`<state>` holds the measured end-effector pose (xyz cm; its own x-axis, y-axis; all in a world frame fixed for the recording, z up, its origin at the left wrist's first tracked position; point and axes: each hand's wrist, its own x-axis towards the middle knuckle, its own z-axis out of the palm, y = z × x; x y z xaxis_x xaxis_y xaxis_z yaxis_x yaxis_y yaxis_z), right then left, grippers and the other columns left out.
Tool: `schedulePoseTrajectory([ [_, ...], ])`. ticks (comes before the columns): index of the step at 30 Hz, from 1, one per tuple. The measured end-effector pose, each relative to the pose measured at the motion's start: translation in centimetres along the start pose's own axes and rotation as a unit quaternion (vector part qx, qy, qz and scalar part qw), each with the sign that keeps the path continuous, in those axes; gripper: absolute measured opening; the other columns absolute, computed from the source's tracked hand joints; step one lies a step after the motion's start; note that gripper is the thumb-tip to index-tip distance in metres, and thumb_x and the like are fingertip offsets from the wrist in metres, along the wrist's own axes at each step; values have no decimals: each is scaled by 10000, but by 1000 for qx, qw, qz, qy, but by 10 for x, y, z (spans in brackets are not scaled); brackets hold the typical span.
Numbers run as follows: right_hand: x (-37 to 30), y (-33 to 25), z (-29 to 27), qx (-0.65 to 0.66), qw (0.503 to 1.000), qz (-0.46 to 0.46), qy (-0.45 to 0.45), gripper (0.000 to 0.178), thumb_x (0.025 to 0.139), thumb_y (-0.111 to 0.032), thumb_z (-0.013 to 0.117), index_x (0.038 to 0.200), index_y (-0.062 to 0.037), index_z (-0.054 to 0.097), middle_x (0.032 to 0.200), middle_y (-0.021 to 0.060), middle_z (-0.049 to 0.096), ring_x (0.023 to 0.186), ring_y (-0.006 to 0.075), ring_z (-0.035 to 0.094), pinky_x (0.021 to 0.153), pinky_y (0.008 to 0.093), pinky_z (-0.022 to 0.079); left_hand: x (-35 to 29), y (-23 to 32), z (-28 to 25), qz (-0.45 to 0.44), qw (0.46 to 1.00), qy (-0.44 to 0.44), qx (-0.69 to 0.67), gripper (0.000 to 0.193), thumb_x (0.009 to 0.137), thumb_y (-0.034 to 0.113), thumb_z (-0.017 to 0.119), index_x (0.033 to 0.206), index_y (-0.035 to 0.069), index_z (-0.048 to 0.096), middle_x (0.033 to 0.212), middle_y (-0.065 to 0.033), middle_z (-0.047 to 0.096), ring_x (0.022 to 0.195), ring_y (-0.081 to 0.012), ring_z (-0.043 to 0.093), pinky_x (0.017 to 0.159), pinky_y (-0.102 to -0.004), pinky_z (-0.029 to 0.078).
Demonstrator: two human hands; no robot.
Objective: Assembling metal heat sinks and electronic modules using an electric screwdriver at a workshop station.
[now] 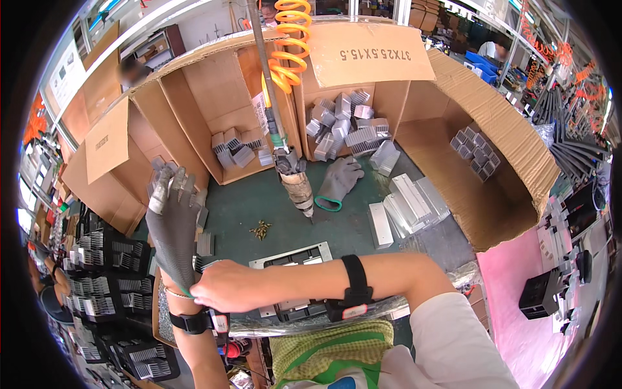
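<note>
A grey knit work glove (170, 236) covers my left hand (173, 214), which is raised at the left of the bench with its fingers stretched out. Bare and closed, my right hand (228, 285) pinches that glove's green-edged cuff at my left wrist. A second grey glove (338, 181) lies flat on the green bench top. Beside it hangs a power screwdriver (295, 187), wrapped in tape, its bit pointing down. Small brass-coloured screws (260, 229) form a pile on the bench. My right forearm partly hides a metal and black fixture (316, 253) at the front edge.
Open cardboard boxes (214, 97) ring the bench's back, several with finned heatsinks (337, 126) inside. Larger heatsinks (409, 206) stand at the right. An orange coiled hose (285, 55) hangs overhead. Black trays (94, 249) of parts stand at left; a pink surface (515, 311) lies right.
</note>
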<state>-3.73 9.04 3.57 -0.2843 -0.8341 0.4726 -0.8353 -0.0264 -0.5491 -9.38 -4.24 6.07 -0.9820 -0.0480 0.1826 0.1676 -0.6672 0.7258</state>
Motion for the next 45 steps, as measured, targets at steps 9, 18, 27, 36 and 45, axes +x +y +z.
schedulePoseTrajectory([
  [9,-106,27,-85,-344,891,174,238,161,822,-197,552,712,-79,553,623,96,560,554,287,574,491,383,453,-14,-13,-33,217,874,27,433,526,933,430,329,860,-25,584,798,-80,587,763,-166,541,757,-312,418],
  [18,-150,121,-97,-457,809,364,55,348,639,-66,649,949,-61,491,907,116,541,780,275,584,646,376,483,-39,-54,30,4,802,-166,573,192,831,196,586,866,9,615,707,-77,591,680,-120,547,624,-258,440],
  [27,-138,24,-111,-385,852,214,282,189,766,-38,595,883,-44,447,714,92,542,596,284,570,518,366,462,-27,-100,74,-172,807,-282,490,478,882,429,458,843,-29,591,679,-91,575,618,-153,532,604,-321,432],
  [36,-161,2,-96,-355,838,412,48,100,827,-110,517,880,-38,561,564,83,481,475,202,507,487,302,455,-31,-108,101,49,676,-313,665,222,825,205,514,862,-7,568,717,-93,579,627,-217,578,569,-322,459],
  [45,-157,37,-100,656,522,162,520,159,856,-61,363,825,-64,519,752,6,524,681,129,490,639,265,424,-59,-114,111,332,358,-349,800,269,617,167,622,854,78,531,766,-38,508,719,-197,554,540,-333,452],
])
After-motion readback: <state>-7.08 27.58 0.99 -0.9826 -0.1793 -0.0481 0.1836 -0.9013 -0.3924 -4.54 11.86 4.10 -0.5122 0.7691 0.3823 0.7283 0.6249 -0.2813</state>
